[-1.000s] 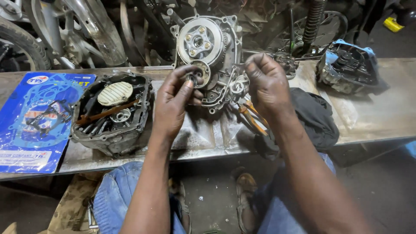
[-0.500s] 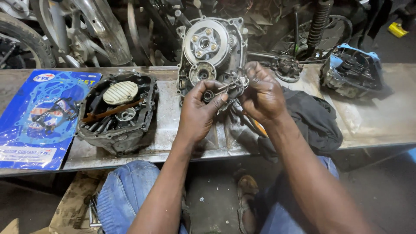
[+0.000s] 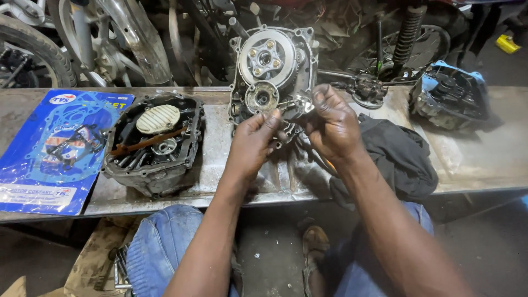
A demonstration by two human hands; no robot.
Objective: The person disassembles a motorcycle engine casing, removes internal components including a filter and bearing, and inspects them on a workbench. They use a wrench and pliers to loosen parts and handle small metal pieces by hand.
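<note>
Both hands pinch one small metal part

Left hand [image 3: 254,137] and right hand [image 3: 329,125] grip the shiny part [image 3: 297,104] — half hidden, axis unclear — before the upright engine case [image 3: 273,69] at the bench's [image 3: 484,159] far edge.

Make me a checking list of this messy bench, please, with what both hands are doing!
Surface: metal bench, stained and scratched.
Job's things: upright engine case with round clutch; small shiny metal part in front of it.
Clutter: open engine cover lying flat; blue gasket packet; black cloth; blue-edged engine part.
Hands: left hand and right hand both pinch the small metal part.
Cables: nothing seen clearly.
Surroundings: motorcycle wheel, shock spring.
</note>
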